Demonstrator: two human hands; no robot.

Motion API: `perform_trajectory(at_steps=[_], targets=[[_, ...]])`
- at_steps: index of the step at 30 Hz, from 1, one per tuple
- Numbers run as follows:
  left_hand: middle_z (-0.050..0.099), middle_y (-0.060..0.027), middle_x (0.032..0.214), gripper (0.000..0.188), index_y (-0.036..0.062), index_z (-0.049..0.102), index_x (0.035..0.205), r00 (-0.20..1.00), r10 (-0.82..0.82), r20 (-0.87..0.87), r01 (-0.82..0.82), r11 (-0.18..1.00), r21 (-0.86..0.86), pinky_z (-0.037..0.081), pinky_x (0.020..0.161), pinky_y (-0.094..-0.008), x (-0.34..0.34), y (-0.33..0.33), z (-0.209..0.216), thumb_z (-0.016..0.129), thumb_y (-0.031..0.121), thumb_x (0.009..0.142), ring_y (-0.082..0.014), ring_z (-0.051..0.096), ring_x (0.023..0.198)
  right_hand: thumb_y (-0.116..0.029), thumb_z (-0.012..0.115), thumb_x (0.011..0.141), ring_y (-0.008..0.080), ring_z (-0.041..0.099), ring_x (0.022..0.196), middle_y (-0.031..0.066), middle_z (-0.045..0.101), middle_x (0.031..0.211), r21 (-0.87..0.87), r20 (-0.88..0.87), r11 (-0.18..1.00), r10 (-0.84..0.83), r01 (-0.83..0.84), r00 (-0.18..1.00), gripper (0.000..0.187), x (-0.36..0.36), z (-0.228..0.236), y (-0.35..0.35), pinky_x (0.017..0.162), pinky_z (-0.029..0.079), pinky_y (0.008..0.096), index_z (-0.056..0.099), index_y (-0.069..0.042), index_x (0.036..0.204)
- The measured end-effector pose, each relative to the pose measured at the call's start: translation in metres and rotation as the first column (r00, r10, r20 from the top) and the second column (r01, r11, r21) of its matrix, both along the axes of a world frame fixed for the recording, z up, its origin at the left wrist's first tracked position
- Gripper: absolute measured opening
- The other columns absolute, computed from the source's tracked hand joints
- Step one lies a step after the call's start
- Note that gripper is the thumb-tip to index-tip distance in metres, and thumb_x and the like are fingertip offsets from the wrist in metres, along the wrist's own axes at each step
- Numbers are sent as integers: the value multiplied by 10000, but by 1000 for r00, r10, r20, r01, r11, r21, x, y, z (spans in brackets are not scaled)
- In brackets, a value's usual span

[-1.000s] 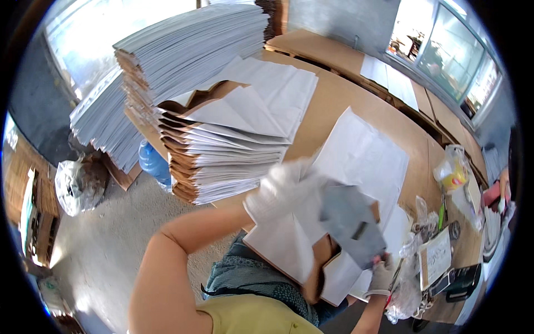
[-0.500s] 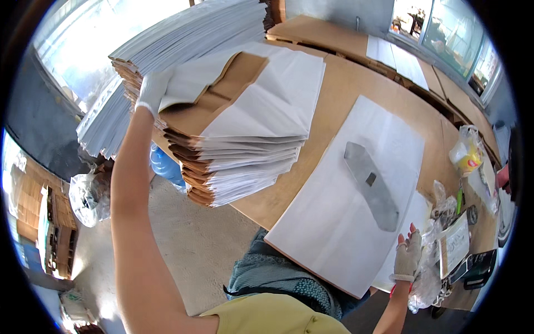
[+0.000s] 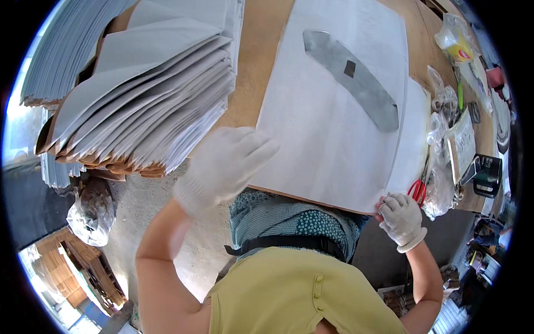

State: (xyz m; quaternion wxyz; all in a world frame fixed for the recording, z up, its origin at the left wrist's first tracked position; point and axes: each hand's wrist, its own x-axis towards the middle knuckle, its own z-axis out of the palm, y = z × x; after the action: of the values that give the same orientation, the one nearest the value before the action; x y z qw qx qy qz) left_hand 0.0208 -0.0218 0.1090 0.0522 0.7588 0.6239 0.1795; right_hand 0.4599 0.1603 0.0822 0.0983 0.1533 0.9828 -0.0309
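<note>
knit-gloved left hand (image 3: 227, 166) now nearer the smooth rectangular white sheet (image 3: 322, 128)

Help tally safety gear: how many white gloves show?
2: one on the left hand, by the left edge of the white sheet; one on the right hand, at the sheet's near corner. Others may be hidden.

Has a plate (image 3: 370, 89) on the paper sheet (image 3: 317, 145) upon the table (image 3: 258, 61), a paper stack (image 3: 150, 94) to the left, scissors (image 3: 421, 192) and a plastic bag (image 3: 439, 195) to the right.
</note>
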Motion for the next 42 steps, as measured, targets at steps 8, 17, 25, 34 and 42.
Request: perform_trajectory(at_steps=[8,17,25,34,42], targets=[[712,-125,1092,188,71,710,1062,937,83,338,-63,996,-71,536,824,-384,-40,35,-101,743,175,909,-288,686,1006,-218,692,1029,116,576,756,1,649,888,-717,-530,539,-833,442,158,211,-19,-9,61,668,460,286,711,-47,1152],[600,-109,676,286,38,645,736,785,514,346,-587,795,151,449,599,-408,13,62,-118,695,146,995,-273,579,608,-321,601,1093,51,533,746,-19,639,905,-817,-559,488,-801,306,-216,355,-68,-82,59,649,444,237,689,10,1188],[538,-103,516,413,99,611,601,797,587,141,-603,787,131,418,480,-453,11,73,-129,736,254,963,-293,538,443,-141,557,1057,129,617,731,81,705,838,-617,-404,438,-889,654,214,297,-68,-108,101,698,503,287,684,50,1246],[650,-88,1027,137,104,689,987,821,565,-80,-478,758,443,509,877,-495,20,95,-152,760,155,882,-313,642,1008,-309,583,1069,331,707,836,285,734,988,-420,-267,442,-895,792,358,414,-93,-96,104,812,533,390,700,49,1242],[581,-89,1168,418,94,627,1139,977,205,62,-213,963,162,390,1098,-580,33,114,-128,810,190,775,-313,557,1205,-385,619,1044,367,716,991,243,757,1030,-440,-64,254,-966,861,252,460,-91,-75,102,962,516,402,724,28,1219]])
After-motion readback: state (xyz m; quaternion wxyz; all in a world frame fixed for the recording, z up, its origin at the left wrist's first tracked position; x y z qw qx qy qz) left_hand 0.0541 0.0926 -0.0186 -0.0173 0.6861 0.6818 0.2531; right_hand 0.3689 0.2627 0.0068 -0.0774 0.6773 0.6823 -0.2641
